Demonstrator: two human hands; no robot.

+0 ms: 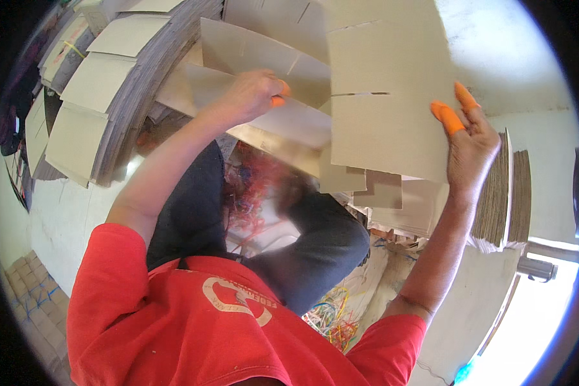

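Observation:
Orange covers sit on some fingertips of both hands. My right hand (pixel 473 145) grips the right edge of a large slotted cardboard sheet (pixel 386 122), which is raised in front of me. My left hand (pixel 254 96) is closed at the upper edge of a long cardboard strip (pixel 289 119), its fingers curled over it and partly hidden. Behind that strip stands another slotted cardboard panel (pixel 257 55). Below the raised sheet, smaller cardboard pieces (pixel 383 190) overlap one another.
Tall stacks of flat cardboard (pixel 119 83) line the far left. More cardboard bundles (pixel 495 193) stand upright on the right by a wall. Tangled coloured straps (pixel 334 318) lie on the floor near my legs, with a bright doorway (pixel 531 321) at the lower right.

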